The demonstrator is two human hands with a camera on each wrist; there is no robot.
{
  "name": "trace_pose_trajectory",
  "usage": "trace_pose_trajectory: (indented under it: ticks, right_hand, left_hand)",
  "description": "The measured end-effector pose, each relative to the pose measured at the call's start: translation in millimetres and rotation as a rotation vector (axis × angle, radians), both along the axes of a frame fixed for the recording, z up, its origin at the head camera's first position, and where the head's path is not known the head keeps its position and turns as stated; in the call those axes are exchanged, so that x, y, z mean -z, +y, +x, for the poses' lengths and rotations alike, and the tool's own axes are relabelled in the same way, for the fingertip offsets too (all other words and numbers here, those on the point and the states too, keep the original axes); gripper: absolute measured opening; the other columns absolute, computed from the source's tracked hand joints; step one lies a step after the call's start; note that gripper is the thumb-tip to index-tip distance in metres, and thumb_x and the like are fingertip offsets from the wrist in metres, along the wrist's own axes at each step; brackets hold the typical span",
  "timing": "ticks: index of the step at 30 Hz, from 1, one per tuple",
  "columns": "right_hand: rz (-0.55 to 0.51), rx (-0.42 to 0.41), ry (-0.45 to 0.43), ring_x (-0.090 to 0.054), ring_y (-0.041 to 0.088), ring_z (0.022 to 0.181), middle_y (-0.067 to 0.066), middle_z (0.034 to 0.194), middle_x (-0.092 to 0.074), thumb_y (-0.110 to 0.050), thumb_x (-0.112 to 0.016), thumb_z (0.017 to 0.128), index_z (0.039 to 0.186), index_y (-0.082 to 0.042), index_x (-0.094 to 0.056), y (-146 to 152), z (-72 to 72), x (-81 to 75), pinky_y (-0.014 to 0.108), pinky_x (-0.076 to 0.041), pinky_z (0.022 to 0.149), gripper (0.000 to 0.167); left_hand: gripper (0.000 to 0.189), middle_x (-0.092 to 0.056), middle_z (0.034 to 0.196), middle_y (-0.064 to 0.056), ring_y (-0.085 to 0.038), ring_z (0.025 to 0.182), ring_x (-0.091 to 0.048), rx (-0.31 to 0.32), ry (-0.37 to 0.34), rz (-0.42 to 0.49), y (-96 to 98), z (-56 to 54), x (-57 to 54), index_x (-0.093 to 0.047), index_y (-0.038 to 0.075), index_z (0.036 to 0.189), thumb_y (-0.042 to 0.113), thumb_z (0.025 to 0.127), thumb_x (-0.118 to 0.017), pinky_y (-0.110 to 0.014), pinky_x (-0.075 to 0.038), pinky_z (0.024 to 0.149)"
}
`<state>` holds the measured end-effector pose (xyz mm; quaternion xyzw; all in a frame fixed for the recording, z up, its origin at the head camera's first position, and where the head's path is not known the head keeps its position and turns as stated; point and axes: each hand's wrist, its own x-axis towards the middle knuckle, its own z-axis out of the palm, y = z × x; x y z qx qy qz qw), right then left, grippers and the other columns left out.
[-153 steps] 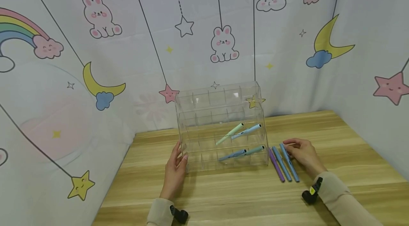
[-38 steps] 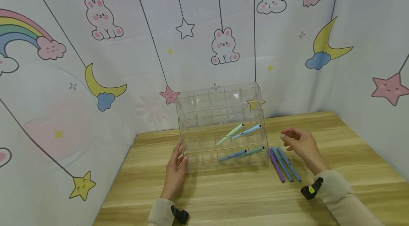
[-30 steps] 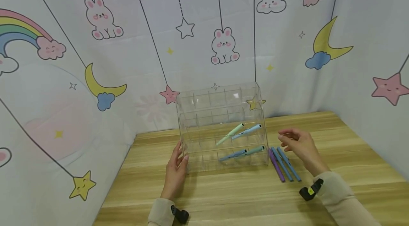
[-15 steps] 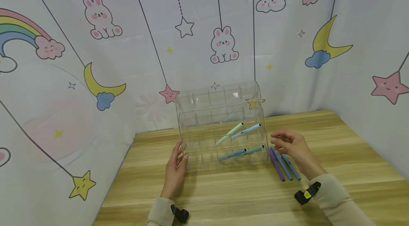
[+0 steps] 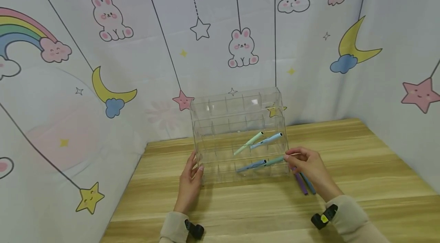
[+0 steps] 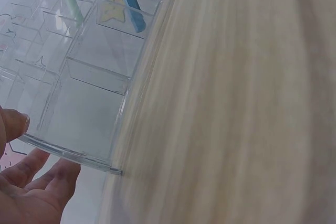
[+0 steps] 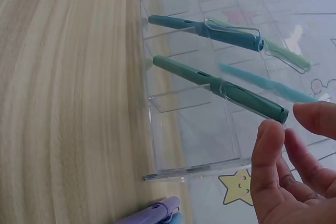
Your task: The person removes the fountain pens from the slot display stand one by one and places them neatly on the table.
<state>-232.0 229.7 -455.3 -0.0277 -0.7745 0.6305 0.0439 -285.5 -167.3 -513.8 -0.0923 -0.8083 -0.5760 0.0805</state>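
Observation:
My left hand (image 5: 190, 183) holds the left side of a clear tiered pen rack (image 5: 210, 176), thumb on the inner side of the panel, fingers outside. At the rack's right side is my right hand (image 5: 311, 164). Its thumb and index finger are parted around the cap end of a dark green pen (image 7: 247, 98), a small gap showing by the thumb. That pen leans in the bottom tier's right compartment, beside a blue pen (image 7: 231, 36). One tier higher lean a light green pen (image 5: 247, 143) and a light blue pen (image 5: 266, 141).
On the wooden table (image 5: 247, 212), a purple pen (image 5: 300, 185) and a blue pen (image 5: 308, 184) lie right of the rack, partly hidden by my right hand. A patterned white curtain (image 5: 154, 67) stands behind and at both sides.
My right hand has left the outer blue pen on the table, risen, then moved left and down to the dark green pen's cap end. My left hand stays at the rack.

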Motion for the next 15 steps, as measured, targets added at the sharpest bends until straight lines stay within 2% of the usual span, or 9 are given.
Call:
trace_pose_trajectory:
  ticks: [5, 15]
  right_hand:
    - [0.039, 0.019, -0.007, -0.075, 0.019, 0.085, 0.006, 0.103, -0.080, -0.029, -0.079, 0.101, 0.132, 0.003, -0.068, -6.5, 2.8, 0.8, 0.033, -0.066, 0.070, 0.046]
    - [0.083, 0.064, -0.005, -0.074, 0.020, 0.084, 0.003, 0.102, -0.079, -0.026, -0.082, 0.098, 0.127, 0.001, -0.071, -11.2, 3.6, 2.3, 0.036, -0.066, 0.070, 0.042]
  left_hand:
    - [0.064, -0.046, 0.166, -0.025, -0.046, 0.143, -0.060, -0.004, 0.007, -0.005, 0.0, -0.8, 0.9, -0.031, 0.035, 0.170, 0.019, 0.113, -0.057, -0.060, -0.055, 0.114]
    - [0.065, -0.047, 0.166, -0.025, -0.046, 0.142, -0.061, 0.004, 0.023, -0.015, -0.4, -0.4, 1.7, -0.030, 0.034, 0.170, 0.019, 0.113, -0.057, -0.058, -0.055, 0.114]
